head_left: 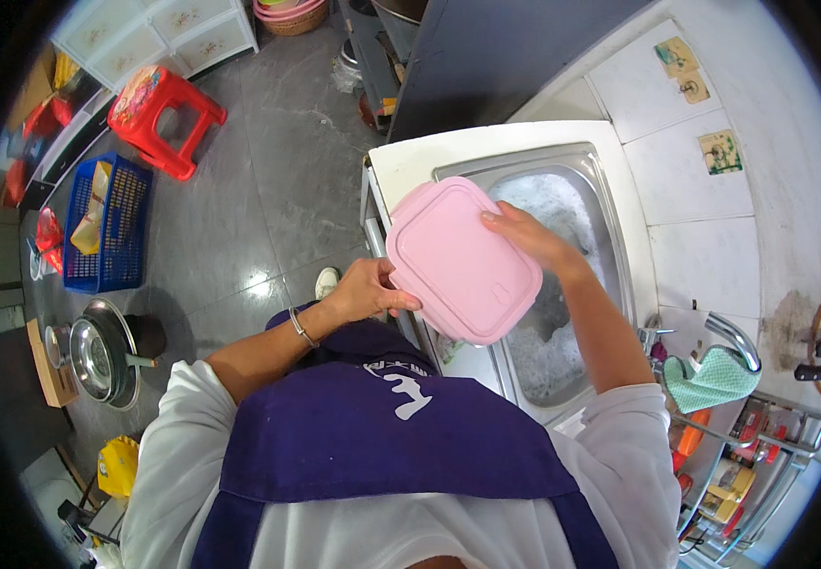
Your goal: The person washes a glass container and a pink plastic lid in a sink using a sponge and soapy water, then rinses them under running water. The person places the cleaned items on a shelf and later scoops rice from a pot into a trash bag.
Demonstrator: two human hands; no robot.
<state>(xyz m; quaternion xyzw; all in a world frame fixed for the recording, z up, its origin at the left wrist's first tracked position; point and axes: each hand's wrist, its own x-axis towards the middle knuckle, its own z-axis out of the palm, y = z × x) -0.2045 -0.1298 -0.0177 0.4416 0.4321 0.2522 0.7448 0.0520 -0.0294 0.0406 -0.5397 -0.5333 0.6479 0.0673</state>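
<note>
A pink plastic food container with a snap-on lid [463, 263] is held between both hands, over the near edge of the sink. My left hand [375, 288] grips its left side, thumb on the rim and fingers mostly hidden beneath. My right hand [528, 235] holds the upper right side, thumb on the lid and the other fingers near the edge. Below and to the right lies a stainless steel sink [613, 235] with foamy water [549, 206] in it; the container hides part of it. What is under the lid cannot be seen.
A curved chrome faucet [730, 334] with a green cloth [712, 377] over it stands right of the sink, above a wire rack [794, 444] of kitchen things. Left on the floor are a red plastic stool [161, 117], a blue basket [122, 235] and metal pans [94, 359]. A dark panel [481, 64] rises beyond the counter.
</note>
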